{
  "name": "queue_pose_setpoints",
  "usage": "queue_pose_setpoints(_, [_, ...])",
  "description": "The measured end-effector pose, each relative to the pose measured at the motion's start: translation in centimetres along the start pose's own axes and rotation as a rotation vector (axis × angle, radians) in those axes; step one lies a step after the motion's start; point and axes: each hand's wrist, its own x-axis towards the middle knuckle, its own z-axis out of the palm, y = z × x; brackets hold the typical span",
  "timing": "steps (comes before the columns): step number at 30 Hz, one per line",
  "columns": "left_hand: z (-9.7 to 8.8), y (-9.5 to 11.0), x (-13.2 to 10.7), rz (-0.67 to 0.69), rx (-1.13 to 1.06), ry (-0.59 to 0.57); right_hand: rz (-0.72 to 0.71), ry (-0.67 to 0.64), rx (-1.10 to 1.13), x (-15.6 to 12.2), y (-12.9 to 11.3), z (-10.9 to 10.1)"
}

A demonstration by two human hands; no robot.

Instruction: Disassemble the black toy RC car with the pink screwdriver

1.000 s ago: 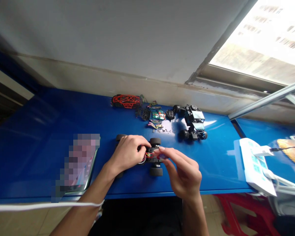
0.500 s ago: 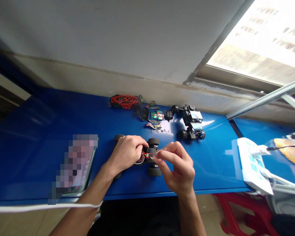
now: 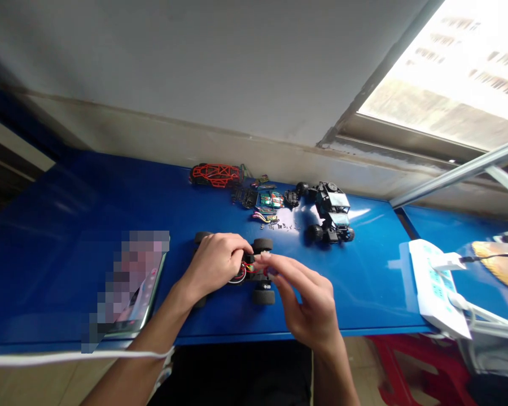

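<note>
A small black toy car chassis (image 3: pixel 258 273) with black wheels and red and white wires lies on the blue table (image 3: pixel 68 225) near its front edge. My left hand (image 3: pixel 215 262) is curled over the chassis's left half and grips it. My right hand (image 3: pixel 305 299) reaches in from the right, thumb and fingers pinched together at the chassis's right end; whatever they pinch is too small to make out.
At the back lie a red car frame (image 3: pixel 215 173), a green circuit board (image 3: pixel 271 198) with loose parts and screws, and a dark toy truck (image 3: pixel 332 211). A phone (image 3: pixel 139 293) rests at the left, a white device (image 3: pixel 438 285) at the right, a white cable (image 3: pixel 68 356) along the front edge.
My right hand's fingers drew back and curled, then stretched forward again onto the chassis's right end. My left hand stayed on the chassis.
</note>
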Motion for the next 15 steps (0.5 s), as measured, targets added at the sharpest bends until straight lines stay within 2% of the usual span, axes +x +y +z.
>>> queue_pose_setpoints(12, [0.2,0.1,0.0,0.002,-0.005,0.017,0.006,0.173,-0.135,0.4,0.7,1.1])
queue_pose_setpoints(15, [0.2,0.2,0.0,-0.001,0.001,0.013,0.02,0.231,-0.143,0.5,0.9,0.8])
